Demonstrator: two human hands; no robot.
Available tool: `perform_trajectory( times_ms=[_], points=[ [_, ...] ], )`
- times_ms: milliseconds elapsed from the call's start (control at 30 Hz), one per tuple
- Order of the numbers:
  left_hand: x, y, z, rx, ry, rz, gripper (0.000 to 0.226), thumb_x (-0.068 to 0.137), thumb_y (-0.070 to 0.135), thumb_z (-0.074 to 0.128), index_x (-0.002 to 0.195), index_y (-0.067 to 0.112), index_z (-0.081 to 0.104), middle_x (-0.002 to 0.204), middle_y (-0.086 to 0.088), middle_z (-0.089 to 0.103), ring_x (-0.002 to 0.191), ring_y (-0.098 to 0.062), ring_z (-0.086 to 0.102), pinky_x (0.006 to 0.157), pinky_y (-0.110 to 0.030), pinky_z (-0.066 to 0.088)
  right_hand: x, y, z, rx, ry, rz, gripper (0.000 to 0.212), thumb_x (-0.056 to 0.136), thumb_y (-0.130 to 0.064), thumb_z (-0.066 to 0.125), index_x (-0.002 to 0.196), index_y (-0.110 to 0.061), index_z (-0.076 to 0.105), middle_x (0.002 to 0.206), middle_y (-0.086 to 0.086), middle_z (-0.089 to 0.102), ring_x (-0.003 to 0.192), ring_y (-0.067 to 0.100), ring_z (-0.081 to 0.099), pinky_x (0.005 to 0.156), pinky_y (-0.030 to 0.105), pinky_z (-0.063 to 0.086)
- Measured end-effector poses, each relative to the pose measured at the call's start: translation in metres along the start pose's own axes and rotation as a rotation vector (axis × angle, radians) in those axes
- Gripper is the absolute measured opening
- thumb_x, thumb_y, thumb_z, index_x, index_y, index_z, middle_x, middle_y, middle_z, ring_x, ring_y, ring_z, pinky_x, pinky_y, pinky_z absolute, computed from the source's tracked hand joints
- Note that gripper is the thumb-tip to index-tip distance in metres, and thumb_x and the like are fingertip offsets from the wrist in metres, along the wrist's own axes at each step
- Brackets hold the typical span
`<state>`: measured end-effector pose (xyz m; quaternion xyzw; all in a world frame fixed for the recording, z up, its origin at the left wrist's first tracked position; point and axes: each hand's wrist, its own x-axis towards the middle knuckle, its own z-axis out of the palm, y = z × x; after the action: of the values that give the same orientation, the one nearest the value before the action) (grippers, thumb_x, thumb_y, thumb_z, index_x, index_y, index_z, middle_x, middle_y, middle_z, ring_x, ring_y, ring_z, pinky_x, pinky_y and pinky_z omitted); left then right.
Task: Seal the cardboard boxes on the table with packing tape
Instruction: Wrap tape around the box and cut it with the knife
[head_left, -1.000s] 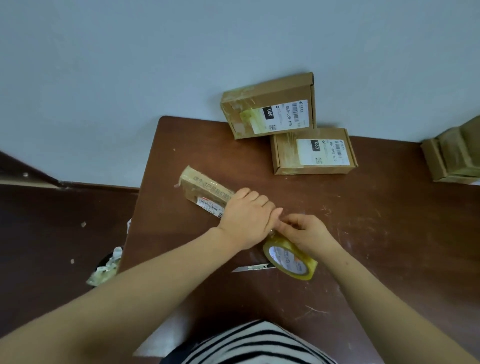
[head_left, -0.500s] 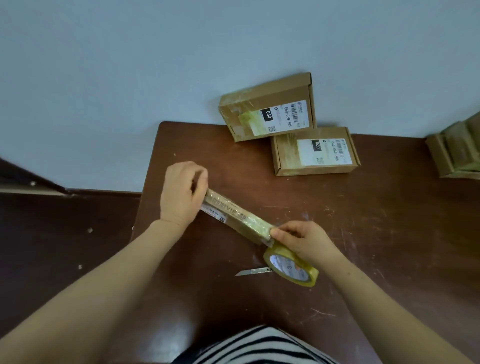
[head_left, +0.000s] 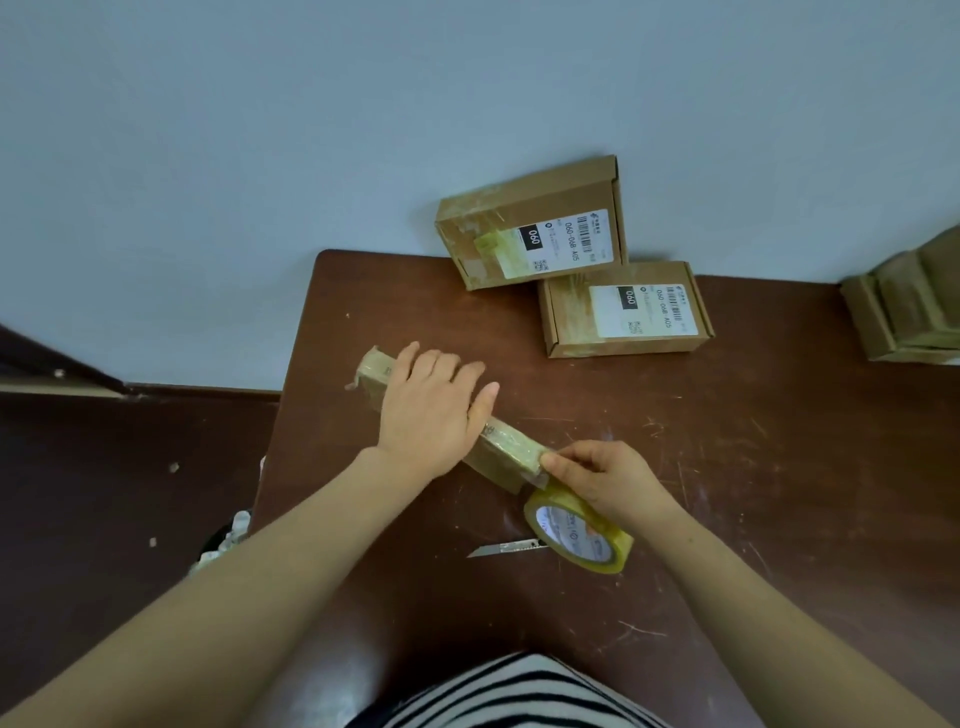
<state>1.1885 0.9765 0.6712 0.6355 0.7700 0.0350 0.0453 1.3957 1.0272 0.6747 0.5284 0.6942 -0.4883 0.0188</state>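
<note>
A long narrow cardboard box lies slantwise on the brown table, its top covered with yellowish tape. My left hand lies flat on the box's far half, fingers straight, pressing on the tape. My right hand pinches the tape at the box's near end, and the yellow tape roll hangs under that hand, standing on edge on the table. Two labelled cardboard boxes sit at the table's back: one leaning against the wall, one lying flat.
A utility knife lies on the table just left of the roll. More cardboard boxes stand at the right edge. A dark bin with crumpled white scraps sits on the floor left of the table. The grey wall rises behind.
My left hand slid from the box's far end back along its top toward the middle. My right hand and the roll stayed at the near end.
</note>
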Motion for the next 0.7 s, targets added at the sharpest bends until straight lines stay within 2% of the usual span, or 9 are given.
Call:
perform_trajectory(
  times_ms=[67,133,200,267,333,400,500,633,700],
  points=[
    [0.000,0.007,-0.002,-0.001,-0.025,0.073,0.059,0.098,0.049,0.018,0.138,0.018,0.048,0.134,-0.002,0.055,0.130,-0.020,0.043,0.115,-0.042,0.003,0.001,-0.001,-0.002,0.013,0.015,0.006,0.022,0.086,-0.048,0.062,0.088,-0.028,0.071,0.066,-0.011,0.063,0.059,0.001,0.055,0.058,0.020,0.044],
    [-0.011,0.023,0.000,-0.089,0.032,0.340,0.052,0.094,0.044,0.027,0.125,0.019,0.060,0.120,0.000,0.064,0.114,-0.020,0.056,0.111,-0.041,0.016,0.000,-0.002,-0.001,0.015,-0.018,0.003,0.016,0.086,-0.047,0.064,0.081,-0.031,0.068,0.070,-0.011,0.065,0.066,0.003,0.058,0.062,0.021,0.046],
    [-0.024,0.029,0.001,-0.195,0.072,0.489,0.044,0.084,0.040,0.037,0.108,0.022,0.070,0.102,0.003,0.069,0.097,-0.019,0.062,0.105,-0.039,0.028,-0.003,-0.002,0.003,0.016,-0.043,0.004,0.015,0.085,-0.046,0.065,0.077,-0.034,0.065,0.073,-0.009,0.067,0.068,0.005,0.059,0.065,0.024,0.049],
    [-0.023,0.022,0.000,-0.156,-0.020,0.541,0.051,0.076,0.042,0.040,0.117,0.025,0.065,0.109,0.005,0.066,0.102,-0.018,0.059,0.103,-0.037,0.029,-0.005,-0.001,0.005,0.037,-0.020,0.011,0.017,0.086,-0.045,0.065,0.077,-0.031,0.065,0.072,-0.005,0.066,0.065,0.008,0.058,0.064,0.027,0.048],
    [-0.015,0.016,-0.004,-0.026,-0.178,0.583,0.061,0.080,0.044,0.046,0.139,0.031,0.045,0.124,0.007,0.056,0.114,-0.016,0.051,0.104,-0.036,0.027,-0.005,-0.003,0.003,0.045,-0.011,0.010,0.020,0.087,-0.045,0.064,0.081,-0.025,0.067,0.071,-0.004,0.063,0.064,0.009,0.055,0.063,0.027,0.045],
    [-0.005,0.017,-0.009,0.006,-0.274,0.587,0.059,0.088,0.048,0.051,0.143,0.037,0.034,0.127,0.010,0.052,0.118,-0.014,0.046,0.102,-0.035,0.024,-0.005,-0.006,0.000,0.054,-0.013,0.029,0.024,0.085,-0.044,0.066,0.093,-0.021,0.067,0.082,-0.006,0.064,0.079,0.009,0.060,0.072,0.025,0.047],
    [0.003,0.022,-0.025,-0.139,-0.342,0.557,0.044,0.090,0.048,0.055,0.131,0.036,0.049,0.118,0.010,0.056,0.114,-0.013,0.050,0.098,-0.037,0.028,-0.012,-0.018,-0.014,0.169,-0.037,0.075,0.040,0.078,-0.040,0.075,0.108,-0.015,0.064,0.099,-0.004,0.067,0.091,0.011,0.065,0.079,0.022,0.051],
    [0.007,0.007,-0.056,-0.650,-0.343,0.433,0.039,0.080,0.029,0.075,0.117,0.022,0.063,0.106,0.005,0.064,0.100,-0.013,0.058,0.091,-0.032,0.043,-0.042,-0.044,-0.063,0.401,-0.217,-0.112,0.049,0.068,-0.038,0.082,0.112,-0.021,0.067,0.101,0.004,0.073,0.090,0.022,0.071,0.082,0.035,0.058],
    [0.002,-0.003,-0.069,-0.967,-0.336,0.277,0.039,0.072,0.017,0.081,0.108,0.021,0.066,0.105,0.003,0.068,0.097,-0.010,0.063,0.087,-0.023,0.049,-0.058,-0.059,-0.086,0.449,-0.284,-0.270,0.046,0.068,-0.037,0.081,0.111,-0.026,0.068,0.095,0.002,0.073,0.084,0.021,0.071,0.074,0.030,0.058]
  ],
)
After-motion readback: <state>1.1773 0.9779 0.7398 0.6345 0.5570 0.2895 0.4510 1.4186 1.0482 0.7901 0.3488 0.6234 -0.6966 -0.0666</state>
